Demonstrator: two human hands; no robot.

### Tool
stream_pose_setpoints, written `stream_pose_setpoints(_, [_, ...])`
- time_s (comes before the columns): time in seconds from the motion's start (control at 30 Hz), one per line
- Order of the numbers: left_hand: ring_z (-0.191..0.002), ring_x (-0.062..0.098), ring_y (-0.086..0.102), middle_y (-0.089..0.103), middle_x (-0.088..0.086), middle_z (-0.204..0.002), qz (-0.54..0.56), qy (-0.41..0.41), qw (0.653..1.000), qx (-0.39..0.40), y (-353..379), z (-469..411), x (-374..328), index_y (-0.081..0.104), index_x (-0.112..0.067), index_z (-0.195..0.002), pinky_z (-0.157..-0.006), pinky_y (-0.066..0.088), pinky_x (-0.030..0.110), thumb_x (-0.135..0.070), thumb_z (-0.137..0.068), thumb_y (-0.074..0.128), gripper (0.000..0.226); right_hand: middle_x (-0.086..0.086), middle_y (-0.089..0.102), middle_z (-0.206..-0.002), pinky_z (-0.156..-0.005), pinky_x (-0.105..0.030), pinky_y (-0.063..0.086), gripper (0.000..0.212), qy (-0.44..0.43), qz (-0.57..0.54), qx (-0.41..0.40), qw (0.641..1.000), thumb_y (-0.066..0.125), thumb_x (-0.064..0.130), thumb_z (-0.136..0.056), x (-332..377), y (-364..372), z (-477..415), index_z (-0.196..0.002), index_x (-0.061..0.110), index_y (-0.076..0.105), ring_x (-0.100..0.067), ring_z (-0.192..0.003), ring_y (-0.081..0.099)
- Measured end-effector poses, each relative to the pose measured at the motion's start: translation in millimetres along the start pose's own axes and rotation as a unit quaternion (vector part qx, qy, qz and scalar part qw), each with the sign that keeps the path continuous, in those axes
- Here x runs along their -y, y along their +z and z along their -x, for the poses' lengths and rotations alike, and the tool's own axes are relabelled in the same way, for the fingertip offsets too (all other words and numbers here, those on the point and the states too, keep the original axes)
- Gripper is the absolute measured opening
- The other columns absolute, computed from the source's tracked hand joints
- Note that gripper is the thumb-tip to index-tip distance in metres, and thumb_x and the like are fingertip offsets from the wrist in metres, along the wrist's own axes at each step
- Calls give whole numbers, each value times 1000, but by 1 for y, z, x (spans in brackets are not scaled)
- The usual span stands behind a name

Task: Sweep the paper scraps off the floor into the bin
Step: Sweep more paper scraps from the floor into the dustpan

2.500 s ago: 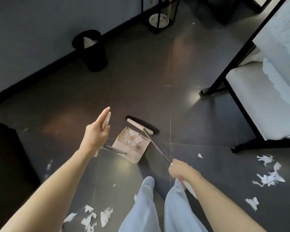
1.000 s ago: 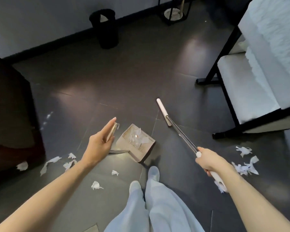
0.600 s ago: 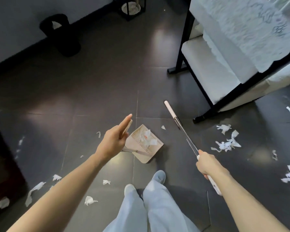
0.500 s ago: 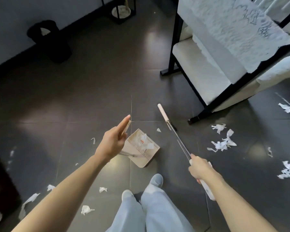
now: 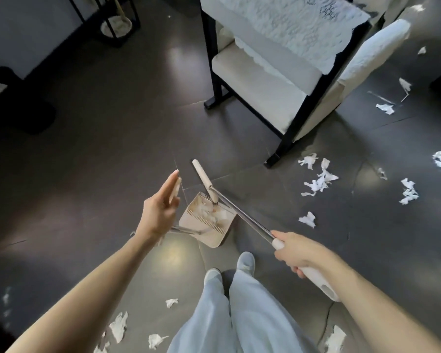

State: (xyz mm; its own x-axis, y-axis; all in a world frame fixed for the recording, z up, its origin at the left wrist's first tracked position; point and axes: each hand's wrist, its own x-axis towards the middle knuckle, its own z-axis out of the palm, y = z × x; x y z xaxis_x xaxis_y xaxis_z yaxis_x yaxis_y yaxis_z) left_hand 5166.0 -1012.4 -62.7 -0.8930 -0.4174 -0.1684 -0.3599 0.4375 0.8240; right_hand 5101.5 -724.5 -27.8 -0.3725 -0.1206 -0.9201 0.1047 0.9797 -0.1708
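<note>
Paper scraps lie clustered on the floor, right of and nearer to the right hand. That hand is wrapped round the broom, whose shaft runs near-right to far-left with its head over the dustpan. Left hand pinches the dustpan grip, fingers nearly straight. A chair leg stands just beyond the cluster, and the bin is far left, well apart.

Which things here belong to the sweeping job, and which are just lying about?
Job:
- beige plastic dustpan, its handle held by the left hand
- white-handled metal broom, gripped by the right hand
- torn white paper scraps on the floor
- round black bin

Lying about:
- black-framed armchair with white cushions
- black wire stand by the wall
</note>
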Motion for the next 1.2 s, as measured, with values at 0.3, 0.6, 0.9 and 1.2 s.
stream_pose_setpoints(0.3, [-127, 6, 38, 40, -15, -135, -17, 71, 988, 133, 29, 16, -31, 36, -24, -145, -84, 22, -9, 5, -92, 53, 62, -2, 48, -95, -50, -24, 36, 67, 62, -87, -99, 989, 42, 14, -93, -50, 28, 22, -153, 32, 18, -20, -61, 48])
stream_pose_setpoints(0.6, [-125, 7, 43, 41, -17, -134, -76, 151, 960, 224, 122, 31, -81, 33, -30, -146, -86, 25, -1, 1, -94, 50, 63, -10, 54, -134, -64, -24, 50, 64, 184, -136, -167, 959, 42, 7, -94, -163, 68, 45, -152, 29, 25, -27, -90, 64])
stream_pose_setpoints(0.9, [-126, 28, 51, 54, 4, -137, -96, 161, 952, 242, 227, 45, -135, 31, -36, -147, -104, 41, 38, -3, -96, 46, 62, -13, 58, -129, -58, -20, 45, 65, 195, -177, -128, 956, 42, 0, -87, -252, 51, 32, -149, 16, 31, -27, -82, 63])
stream_pose_setpoints(1.2, [-125, 21, 51, 43, -18, -129, -116, 166, 958, 202, 272, 36, -172, 32, -26, -148, -98, 33, 14, 5, -92, 49, 66, -3, 51, -138, -35, -21, 36, 74, 92, -177, -42, 979, 42, 1, -91, -252, 52, 31, -153, 33, 16, -17, -52, 47])
